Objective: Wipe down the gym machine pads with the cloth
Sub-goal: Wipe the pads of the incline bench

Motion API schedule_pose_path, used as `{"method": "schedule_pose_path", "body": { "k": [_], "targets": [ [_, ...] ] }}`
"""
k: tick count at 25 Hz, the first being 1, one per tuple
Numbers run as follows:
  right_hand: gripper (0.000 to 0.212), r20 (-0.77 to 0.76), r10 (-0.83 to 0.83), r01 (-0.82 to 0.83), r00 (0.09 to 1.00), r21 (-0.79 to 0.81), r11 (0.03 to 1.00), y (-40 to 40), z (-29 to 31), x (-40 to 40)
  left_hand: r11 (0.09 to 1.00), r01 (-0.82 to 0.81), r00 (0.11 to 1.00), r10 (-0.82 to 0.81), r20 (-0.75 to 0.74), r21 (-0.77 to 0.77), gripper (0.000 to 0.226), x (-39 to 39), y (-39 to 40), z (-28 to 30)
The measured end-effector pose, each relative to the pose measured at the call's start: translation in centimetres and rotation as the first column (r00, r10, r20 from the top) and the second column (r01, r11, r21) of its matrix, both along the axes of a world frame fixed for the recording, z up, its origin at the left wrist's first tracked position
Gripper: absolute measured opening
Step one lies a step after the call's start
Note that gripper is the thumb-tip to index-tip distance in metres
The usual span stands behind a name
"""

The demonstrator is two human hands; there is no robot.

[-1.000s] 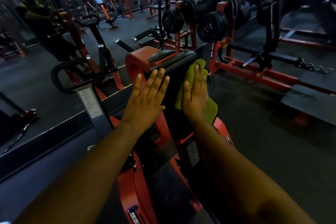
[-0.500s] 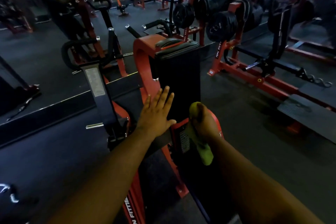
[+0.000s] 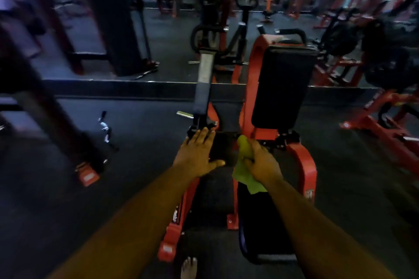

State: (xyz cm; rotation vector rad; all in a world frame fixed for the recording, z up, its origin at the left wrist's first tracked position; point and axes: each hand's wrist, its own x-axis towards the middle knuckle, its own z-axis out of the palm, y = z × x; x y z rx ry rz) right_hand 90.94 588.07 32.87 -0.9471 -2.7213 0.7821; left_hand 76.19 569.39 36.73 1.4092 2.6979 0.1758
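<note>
We reach both arms out over the red machine (image 3: 301, 165). Our right hand (image 3: 260, 163) grips the green cloth (image 3: 246, 176), fingers curled round it: one bunched end pokes up past the knuckles, and the loose end hangs below the palm, over the near end of the dark seat pad (image 3: 260, 229). The cloth sits just below the upright black back pad (image 3: 283, 88) and does not touch it. Our left hand (image 3: 197, 156) lies flat and holds nothing, fingers straight and close together, thumb spread out towards the cloth. Its fingertips reach the foot of the grey bar (image 3: 204, 84) that rises beside the back pad. A bare foot (image 3: 188, 267) shows on the dark floor (image 3: 90, 210) at the bottom edge.
</note>
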Motion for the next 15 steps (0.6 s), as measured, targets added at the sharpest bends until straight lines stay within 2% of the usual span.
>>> {"method": "schedule_pose_path", "body": {
  "k": [4,6,10,15],
  "targets": [
    [0.067,-0.020,0.226,-0.225,0.974,0.015,0.974,-7.8,0.8,0.3,0.972,-0.234,0.972,0.233,0.044,0.025,0.105,4.9,-10.6,-0.1],
    [0.068,-0.056,0.268,-0.268,0.962,0.000,0.963,-11.5,1.4,0.1,0.950,-0.311,0.949,0.310,0.054,0.009,0.105,6.5,-15.4,0.1],
    [0.064,-0.125,0.478,-0.480,0.870,0.013,0.877,-22.4,2.9,-1.1,0.854,-0.521,0.853,0.519,0.064,0.019,0.106,10.2,-28.3,0.9],
    [0.062,-0.095,0.640,-0.641,0.763,0.017,0.767,-38.1,4.3,-2.9,0.708,-0.704,0.710,0.702,0.060,0.045,0.105,14.3,-43.2,2.0]
  ]
}}
